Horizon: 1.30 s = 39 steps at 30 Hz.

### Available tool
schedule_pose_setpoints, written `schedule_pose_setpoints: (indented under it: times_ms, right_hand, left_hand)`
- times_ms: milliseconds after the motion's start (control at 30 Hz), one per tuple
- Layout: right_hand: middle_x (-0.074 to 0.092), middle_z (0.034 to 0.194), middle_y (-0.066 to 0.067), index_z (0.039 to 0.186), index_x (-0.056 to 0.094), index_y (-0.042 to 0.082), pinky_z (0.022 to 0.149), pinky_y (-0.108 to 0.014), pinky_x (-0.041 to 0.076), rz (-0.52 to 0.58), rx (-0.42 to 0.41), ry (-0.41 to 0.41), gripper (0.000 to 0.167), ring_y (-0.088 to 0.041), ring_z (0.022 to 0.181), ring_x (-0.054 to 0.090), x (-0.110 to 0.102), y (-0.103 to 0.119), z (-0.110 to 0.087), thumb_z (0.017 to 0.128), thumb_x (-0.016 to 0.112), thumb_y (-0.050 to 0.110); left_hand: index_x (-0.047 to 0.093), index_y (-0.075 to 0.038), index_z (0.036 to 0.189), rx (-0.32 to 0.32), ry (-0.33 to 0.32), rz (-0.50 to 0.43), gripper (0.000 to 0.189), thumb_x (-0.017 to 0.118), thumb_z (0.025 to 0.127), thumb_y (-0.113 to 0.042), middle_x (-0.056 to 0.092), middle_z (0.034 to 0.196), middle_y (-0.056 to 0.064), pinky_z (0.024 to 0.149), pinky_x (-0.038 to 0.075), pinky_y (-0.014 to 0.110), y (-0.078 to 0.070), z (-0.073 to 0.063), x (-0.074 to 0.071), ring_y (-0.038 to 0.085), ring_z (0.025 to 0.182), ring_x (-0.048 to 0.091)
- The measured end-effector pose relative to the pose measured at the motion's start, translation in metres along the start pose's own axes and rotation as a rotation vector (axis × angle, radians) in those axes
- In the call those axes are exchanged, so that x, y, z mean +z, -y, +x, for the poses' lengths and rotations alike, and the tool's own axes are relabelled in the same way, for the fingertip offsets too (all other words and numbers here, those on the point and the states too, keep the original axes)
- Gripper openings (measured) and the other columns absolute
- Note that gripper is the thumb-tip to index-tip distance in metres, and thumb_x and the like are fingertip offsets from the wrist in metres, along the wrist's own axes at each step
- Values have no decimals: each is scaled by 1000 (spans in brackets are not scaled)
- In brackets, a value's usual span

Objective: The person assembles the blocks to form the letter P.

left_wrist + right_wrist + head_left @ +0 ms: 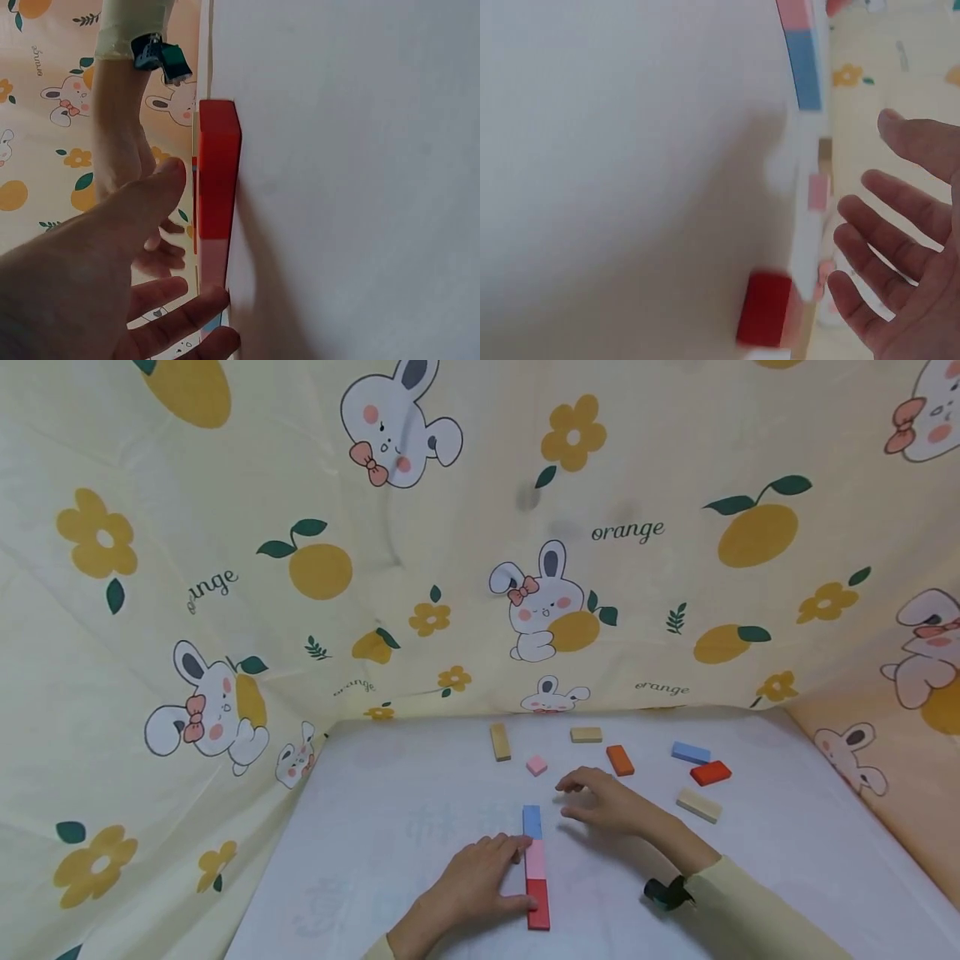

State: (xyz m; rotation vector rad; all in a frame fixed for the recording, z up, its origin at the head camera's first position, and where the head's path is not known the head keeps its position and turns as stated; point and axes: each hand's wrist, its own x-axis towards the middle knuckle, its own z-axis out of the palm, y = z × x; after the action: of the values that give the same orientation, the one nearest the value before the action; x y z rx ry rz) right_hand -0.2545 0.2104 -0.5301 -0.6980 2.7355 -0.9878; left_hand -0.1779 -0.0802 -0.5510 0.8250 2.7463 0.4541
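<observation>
A straight row of three flat blocks lies on the white table, running away from me. Nearest is a red block [538, 918], then a pink block [535, 862], with a blue block [532, 821] at the far end. Beside the row on its left, my left hand [480, 878] has its thumb at the red block and its fingertips by the pink one, the fingers loosely extended. To the right of the blue block my right hand [611, 802] hovers with spread, relaxed fingers. Nothing is in its grasp, as the right wrist view also shows.
Farther back lie wooden blocks [500, 742], a small pink cube [536, 765] and an orange block [620, 760]. A blue block [691, 752], a red block [711, 773] and a pale wooden block [699, 805] lie at right. Patterned cloth [465, 527] surrounds the table.
</observation>
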Motion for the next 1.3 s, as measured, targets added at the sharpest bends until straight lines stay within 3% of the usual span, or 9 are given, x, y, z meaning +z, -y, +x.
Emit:
schedule_pose_setpoints:
  times_ms: [167, 333, 633, 867, 1300]
  right_hand:
    - [67, 133, -9, 136, 67, 11, 104, -58, 54, 24, 12, -6, 47, -33, 124, 60, -15, -15, -10, 97, 82, 34]
    - [63, 138, -10, 140, 66, 10, 100, -57, 56, -29, 57, 5, 56, -34, 127, 56, -24, -31, -20, 93, 86, 34]
    - [61, 146, -14, 147, 62, 13, 103, -64, 52, -76, 124, 61, 74, -41, 136, 47, -35, -50, -36, 85, 92, 38]
    - [62, 137, -12, 141, 65, 13, 101, -65, 52, -118, 136, 57, 73, -40, 131, 50, -38, -56, -39, 79, 96, 36]
    - [63, 137, -12, 137, 66, 10, 103, -64, 53, -107, 138, 41, 65, -40, 131, 52, -36, -58, -38, 82, 95, 31]
  left_hand:
    - [49, -29, 161, 24, -1, 2, 94, 73, 85, -79, 62, 115, -18, 93, 54, 34, 5, 3, -1, 3, 100, 54]
    - [46, -27, 164, 62, -19, 17, 99, 72, 85, -80, 61, 115, -17, 86, 52, 29, 7, 7, 0, 3, 98, 52]
    - [50, -24, 161, 78, -26, 36, 96, 76, 85, -76, 60, 113, -16, 85, 52, 27, 8, 9, 2, 2, 97, 51]
    - [51, -23, 160, 75, -28, 42, 95, 78, 85, -74, 61, 113, -15, 84, 52, 27, 6, 9, 0, 2, 96, 52]
    - [51, -23, 160, 52, -20, 38, 94, 81, 84, -71, 61, 115, -15, 88, 53, 29, 2, 8, -3, 3, 99, 53]
